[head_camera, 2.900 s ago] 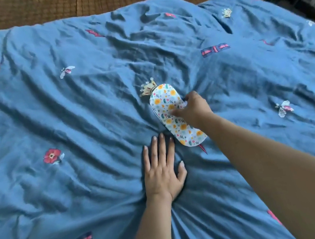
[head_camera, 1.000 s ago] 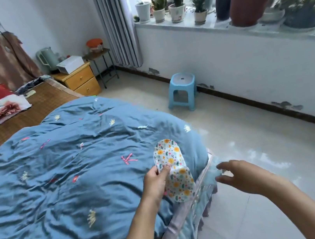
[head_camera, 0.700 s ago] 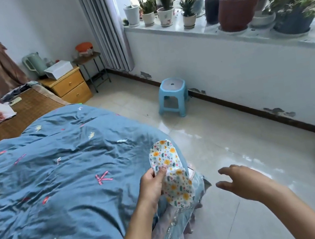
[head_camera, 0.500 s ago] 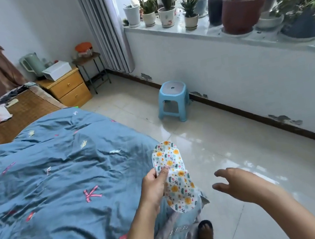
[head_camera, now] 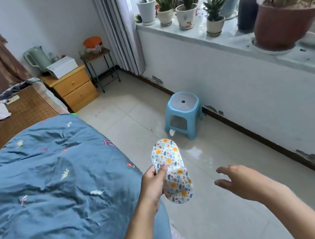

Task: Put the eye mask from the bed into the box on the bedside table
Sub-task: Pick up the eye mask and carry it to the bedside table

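Eye mask (head_camera: pixel 172 170): white fabric printed with orange flowers and small green leaves, long oval outline; held upright off the bed (head_camera: pixel 50 186), just past its blue-quilted edge, over the floor; pinched at its left edge by the left hand (head_camera: pixel 154 185), thumb on the printed face.
Box (head_camera: pixel 62 67): white, flat and rectangular, tilted; rests on top of the bedside table (head_camera: pixel 73 87), a yellow wooden unit with two drawers, at the head of the bed, well apart from the mask.

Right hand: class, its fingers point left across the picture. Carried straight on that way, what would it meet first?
Likely the eye mask held in the left hand. The right hand is empty, fingers spread toward it across bare floor, though depth is unclear.
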Demonstrator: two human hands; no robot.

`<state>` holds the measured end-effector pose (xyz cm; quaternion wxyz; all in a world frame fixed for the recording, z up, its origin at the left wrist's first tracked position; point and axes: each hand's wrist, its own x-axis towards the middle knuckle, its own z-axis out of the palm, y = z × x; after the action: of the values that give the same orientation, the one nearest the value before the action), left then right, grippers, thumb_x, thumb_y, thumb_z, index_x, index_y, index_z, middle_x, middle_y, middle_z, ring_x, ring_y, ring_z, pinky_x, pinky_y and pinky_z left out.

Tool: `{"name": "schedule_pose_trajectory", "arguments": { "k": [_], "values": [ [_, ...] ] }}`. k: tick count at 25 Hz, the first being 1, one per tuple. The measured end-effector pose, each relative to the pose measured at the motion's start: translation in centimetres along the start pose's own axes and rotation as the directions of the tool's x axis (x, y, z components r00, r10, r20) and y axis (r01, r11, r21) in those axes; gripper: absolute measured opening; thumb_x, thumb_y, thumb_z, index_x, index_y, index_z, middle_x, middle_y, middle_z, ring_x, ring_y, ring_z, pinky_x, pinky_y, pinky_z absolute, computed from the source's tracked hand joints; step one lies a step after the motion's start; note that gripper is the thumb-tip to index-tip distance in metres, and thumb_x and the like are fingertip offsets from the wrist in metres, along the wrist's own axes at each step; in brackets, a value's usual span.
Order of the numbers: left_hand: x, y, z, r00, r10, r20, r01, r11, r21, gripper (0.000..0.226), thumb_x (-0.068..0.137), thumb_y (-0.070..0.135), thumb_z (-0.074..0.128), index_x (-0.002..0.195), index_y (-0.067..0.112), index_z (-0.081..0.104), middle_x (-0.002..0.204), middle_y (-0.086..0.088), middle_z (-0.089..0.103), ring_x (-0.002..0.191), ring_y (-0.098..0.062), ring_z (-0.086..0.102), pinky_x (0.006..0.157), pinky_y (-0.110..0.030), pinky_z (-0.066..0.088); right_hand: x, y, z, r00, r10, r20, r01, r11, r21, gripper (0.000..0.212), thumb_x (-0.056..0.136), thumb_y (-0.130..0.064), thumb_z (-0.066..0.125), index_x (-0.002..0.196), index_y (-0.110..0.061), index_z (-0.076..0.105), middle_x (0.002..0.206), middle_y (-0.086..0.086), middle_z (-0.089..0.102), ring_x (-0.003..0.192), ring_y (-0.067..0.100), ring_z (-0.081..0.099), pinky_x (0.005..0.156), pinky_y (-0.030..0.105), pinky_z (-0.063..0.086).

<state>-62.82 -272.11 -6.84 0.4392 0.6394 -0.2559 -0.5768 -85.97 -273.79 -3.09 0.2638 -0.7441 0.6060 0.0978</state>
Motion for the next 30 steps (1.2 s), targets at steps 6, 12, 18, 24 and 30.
{"name": "schedule_pose_trajectory", "arguments": {
  "k": [6,12,18,24,30],
  "values": [
    [9.4,4.6,5.0,0.985,0.01,-0.173,-0.03,0.993,-0.115,0.011,0.089,0.028,0.06,0.09,0.02,0.067,0.096,-0.001,0.075,0.091,-0.02,0.07,0.076,-0.035,0.055,13.6,4.0,-7.7,0.987,-0.154,0.035,0.156,0.985,-0.072,0.045,0.093,-0.046,0.045,0.129,-0.019,0.047,0.126,0.006,0.059,0.115,0.025,0.055,0.095,0.038,0.047],
    [16.4,9.5,7.2,0.944,-0.012,-0.329,-0.048,0.983,-0.174,0.01,0.088,0.032,0.061,0.09,0.025,0.068,0.097,0.004,0.076,0.092,-0.017,0.07,0.072,-0.032,0.055,25.8,3.8,-14.0,0.948,-0.286,0.137,0.303,0.944,-0.13,0.044,0.092,-0.046,0.047,0.126,-0.017,0.05,0.128,0.006,0.059,0.116,0.025,0.055,0.096,0.039,0.048],
    [24.9,14.2,4.5,0.888,-0.02,-0.459,-0.089,0.973,-0.213,0.009,0.088,0.033,0.061,0.083,0.029,0.067,0.081,0.019,0.073,0.08,-0.001,0.068,0.066,-0.027,0.053,38.0,-2.6,-17.9,0.885,-0.428,0.185,0.456,0.876,-0.154,0.047,0.091,-0.045,0.049,0.131,-0.02,0.047,0.132,0.006,0.057,0.117,0.024,0.056,0.096,0.035,0.046],
    [35.5,21.5,-3.7,0.874,-0.023,-0.485,-0.078,0.979,-0.188,0.017,0.089,0.032,0.059,0.084,0.017,0.066,0.08,0.002,0.075,0.071,0.003,0.068,0.056,-0.019,0.051,50.9,-13.3,-21.3,0.861,-0.449,0.237,0.482,0.87,-0.102,0.048,0.091,-0.048,0.047,0.134,-0.026,0.044,0.137,0.001,0.053,0.122,0.021,0.052,0.101,0.033,0.041],
    [47.0,29.0,-11.5,0.878,-0.025,-0.477,-0.074,0.98,-0.186,0.015,0.089,0.031,0.059,0.091,0.019,0.068,0.096,0.001,0.075,0.091,-0.016,0.07,0.082,-0.038,0.057,62.6,-22.3,-25.6,0.859,-0.45,0.243,0.486,0.866,-0.113,0.048,0.093,-0.044,0.047,0.135,-0.021,0.044,0.133,0.005,0.055,0.121,0.023,0.052,0.099,0.034,0.044]
  ]
}}
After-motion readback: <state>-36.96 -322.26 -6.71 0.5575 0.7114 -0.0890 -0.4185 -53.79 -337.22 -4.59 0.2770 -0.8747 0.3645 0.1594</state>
